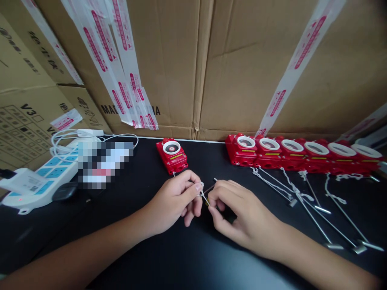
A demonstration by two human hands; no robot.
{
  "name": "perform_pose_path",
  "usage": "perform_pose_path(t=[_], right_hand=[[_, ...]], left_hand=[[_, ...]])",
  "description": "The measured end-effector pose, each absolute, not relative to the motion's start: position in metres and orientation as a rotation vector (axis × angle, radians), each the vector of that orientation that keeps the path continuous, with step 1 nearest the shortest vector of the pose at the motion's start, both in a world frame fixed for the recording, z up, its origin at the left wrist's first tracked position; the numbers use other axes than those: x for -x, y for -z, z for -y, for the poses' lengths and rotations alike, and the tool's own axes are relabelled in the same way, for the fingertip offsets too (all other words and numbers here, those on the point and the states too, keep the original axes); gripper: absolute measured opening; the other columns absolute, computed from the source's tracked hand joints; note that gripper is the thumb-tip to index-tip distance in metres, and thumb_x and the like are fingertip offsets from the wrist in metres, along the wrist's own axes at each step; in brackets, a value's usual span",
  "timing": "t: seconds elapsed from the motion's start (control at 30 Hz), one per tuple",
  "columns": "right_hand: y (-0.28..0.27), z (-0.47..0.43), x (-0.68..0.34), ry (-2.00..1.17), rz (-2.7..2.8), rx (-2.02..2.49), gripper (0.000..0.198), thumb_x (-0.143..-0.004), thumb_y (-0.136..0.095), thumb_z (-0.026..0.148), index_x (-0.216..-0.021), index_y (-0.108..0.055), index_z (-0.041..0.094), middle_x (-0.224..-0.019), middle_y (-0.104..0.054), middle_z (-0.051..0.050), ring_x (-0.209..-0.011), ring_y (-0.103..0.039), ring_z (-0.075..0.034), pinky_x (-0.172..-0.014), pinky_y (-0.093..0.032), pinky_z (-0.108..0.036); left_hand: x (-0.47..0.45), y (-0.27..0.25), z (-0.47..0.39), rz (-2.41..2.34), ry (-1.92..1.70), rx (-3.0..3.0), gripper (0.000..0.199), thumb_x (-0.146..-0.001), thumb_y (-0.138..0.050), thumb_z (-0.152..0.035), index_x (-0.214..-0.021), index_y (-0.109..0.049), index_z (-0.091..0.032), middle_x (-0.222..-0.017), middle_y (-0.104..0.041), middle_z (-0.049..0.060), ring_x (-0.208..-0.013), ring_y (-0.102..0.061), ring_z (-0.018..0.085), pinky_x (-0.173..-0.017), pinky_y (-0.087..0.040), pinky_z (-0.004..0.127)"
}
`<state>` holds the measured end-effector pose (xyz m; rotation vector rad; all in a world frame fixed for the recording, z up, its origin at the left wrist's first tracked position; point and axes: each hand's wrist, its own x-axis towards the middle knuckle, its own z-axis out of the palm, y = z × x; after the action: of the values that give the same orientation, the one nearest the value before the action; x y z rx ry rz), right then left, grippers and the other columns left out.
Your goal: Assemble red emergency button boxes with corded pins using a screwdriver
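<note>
My left hand [178,198] is closed in a pinch on a thin white cord [205,197], which looks knotted near the fingertips. The cord runs across to my right hand [244,215], whose thumb and index finger pinch its other part. Just behind the right fingers shows a short piece of thin metal rod [215,179]; the rest of it is hidden by the hands. Directly beyond my left hand sits a red box with a round white-rimmed window [172,156]. A bit of cord comes out at its near edge.
To the right stands a row of several similar red boxes [242,156]. Small metal hammers [317,219] on white cords lie before them. A white power strip [57,169], cables and a blurred-out item [105,165] are at left. Taped cardboard boxes [172,60] wall off the back.
</note>
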<state>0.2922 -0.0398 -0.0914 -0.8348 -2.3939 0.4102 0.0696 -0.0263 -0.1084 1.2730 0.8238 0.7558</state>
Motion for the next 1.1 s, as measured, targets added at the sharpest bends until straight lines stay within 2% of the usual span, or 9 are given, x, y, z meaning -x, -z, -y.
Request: perform_pose_path(t=[0.1, 0.2, 0.33, 0.43, 0.6, 0.87, 1.1], right_hand=[[0.089, 0.041, -0.292, -0.453, 2.378, 0.801, 0.013, -0.098, -0.057, 0.011, -0.094, -0.056, 0.023, -0.080, -0.057, 0.001, -0.072, -0.050, -0.016, -0.069, -0.043, -0.032], [0.090, 0.040, -0.294, -0.578, 2.336, 0.792, 0.011, -0.101, -0.059, 0.014, -0.094, -0.058, 0.022, -0.082, -0.059, 0.001, -0.073, -0.052, -0.015, -0.069, -0.044, -0.030], [0.099, 0.038, -0.292, -0.810, 2.123, 0.863, 0.008, -0.109, -0.058, 0.021, -0.102, -0.062, 0.023, -0.090, -0.067, 0.000, -0.078, -0.063, -0.013, -0.073, -0.051, -0.027], [0.105, 0.037, -0.289, -0.785, 1.977, 0.887, 0.006, -0.107, -0.062, 0.020, -0.102, -0.064, 0.024, -0.087, -0.068, 0.002, -0.073, -0.064, -0.012, -0.069, -0.053, -0.025], [0.104, 0.037, -0.286, -0.762, 1.888, 0.860, 0.006, -0.102, -0.068, 0.017, -0.101, -0.067, 0.023, -0.088, -0.069, 0.000, -0.071, -0.067, -0.012, -0.065, -0.056, -0.024], [0.105, 0.039, -0.289, -0.751, 1.987, 0.739, 0.012, -0.098, -0.071, 0.011, -0.101, -0.066, 0.021, -0.085, -0.071, 0.001, -0.068, -0.067, -0.009, -0.062, -0.057, -0.021], [0.102, 0.039, -0.288, -0.677, 2.016, 0.665, 0.016, -0.094, -0.072, 0.007, -0.098, -0.065, 0.020, -0.084, -0.070, 0.001, -0.067, -0.066, -0.008, -0.060, -0.055, -0.019]], left_hand=[[-0.071, 0.105, 0.028, -0.858, -0.779, -1.279, 0.033, -0.108, -0.062, -0.051, -0.096, -0.053, -0.021, -0.061, -0.061, -0.009, -0.036, -0.049, 0.005, -0.040, -0.028, 0.016], [-0.072, 0.100, 0.029, -0.836, -0.767, -1.228, 0.033, -0.107, -0.063, -0.050, -0.095, -0.053, -0.021, -0.059, -0.058, -0.010, -0.035, -0.047, 0.005, -0.039, -0.025, 0.016], [-0.073, 0.091, 0.030, -0.741, -0.824, -1.131, 0.036, -0.101, -0.073, -0.049, -0.093, -0.055, -0.019, -0.067, -0.070, -0.004, -0.048, -0.060, 0.007, -0.050, -0.043, 0.017], [-0.074, 0.086, 0.033, -0.700, -0.843, -1.049, 0.033, -0.100, -0.074, -0.044, -0.091, -0.057, -0.017, -0.074, -0.076, 0.001, -0.056, -0.065, 0.009, -0.058, -0.049, 0.020], [-0.076, 0.087, 0.037, -0.653, -0.794, -1.020, 0.025, -0.106, -0.066, -0.037, -0.094, -0.056, -0.018, -0.073, -0.078, 0.001, -0.051, -0.065, 0.009, -0.055, -0.048, 0.019], [-0.080, 0.092, 0.041, -0.650, -0.756, -1.106, 0.025, -0.113, -0.053, -0.034, -0.095, -0.054, -0.018, -0.071, -0.080, 0.003, -0.049, -0.067, 0.009, -0.054, -0.046, 0.019], [-0.080, 0.095, 0.043, -0.673, -0.763, -1.166, 0.021, -0.114, -0.054, -0.031, -0.097, -0.053, -0.018, -0.072, -0.080, 0.002, -0.051, -0.070, 0.009, -0.055, -0.046, 0.018]])
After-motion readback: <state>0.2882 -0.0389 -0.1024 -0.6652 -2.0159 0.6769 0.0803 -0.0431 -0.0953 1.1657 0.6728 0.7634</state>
